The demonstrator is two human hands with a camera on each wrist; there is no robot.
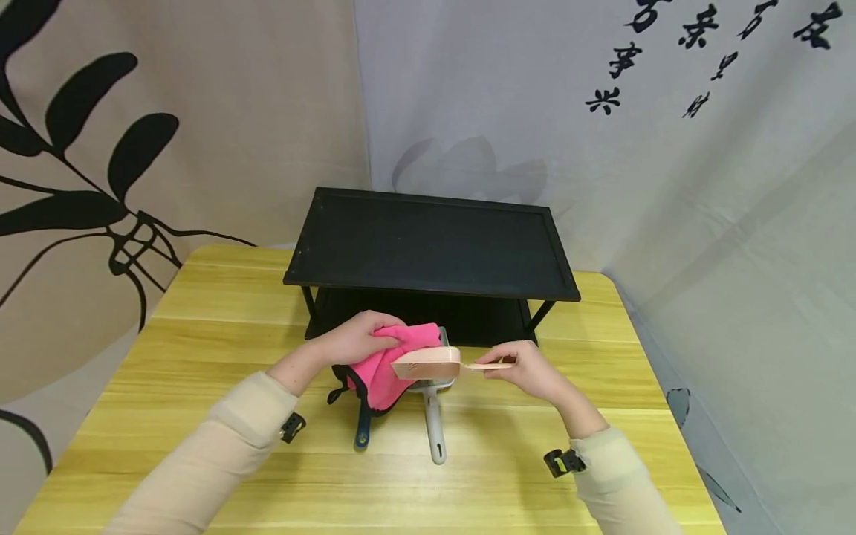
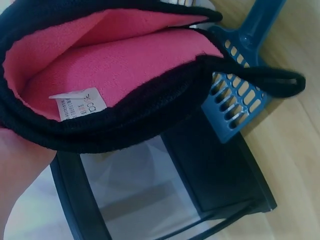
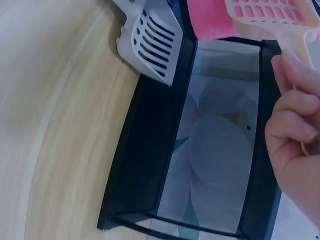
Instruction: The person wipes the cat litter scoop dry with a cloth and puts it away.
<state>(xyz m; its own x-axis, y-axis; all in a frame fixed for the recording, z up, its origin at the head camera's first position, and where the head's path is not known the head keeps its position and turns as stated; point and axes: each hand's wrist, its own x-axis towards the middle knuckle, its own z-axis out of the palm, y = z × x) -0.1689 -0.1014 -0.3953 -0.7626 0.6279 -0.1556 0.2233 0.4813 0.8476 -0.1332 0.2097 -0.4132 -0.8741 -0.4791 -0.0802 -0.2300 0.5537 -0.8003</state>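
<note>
A pink cloth mitt (image 1: 380,383) with black edging is gripped by my left hand (image 1: 357,338). The left wrist view looks into its pink opening (image 2: 135,65), where a white label (image 2: 82,104) and a black hanging loop show. My right hand (image 1: 524,365) pinches the handle of a peach litter scoop (image 1: 428,364), its slotted head against or just in front of the mitt. Beneath them a grey slotted scoop (image 1: 435,427) lies with its handle toward me. A blue slotted scoop (image 2: 235,100) lies to its left, partly hidden by the mitt.
Behind the hands stands a black two-tier shelf (image 1: 435,241) on the wooden table (image 1: 515,468). The front parts of the scoops reach its lower tier. A printed cloth curtain (image 1: 468,89) hangs behind the table.
</note>
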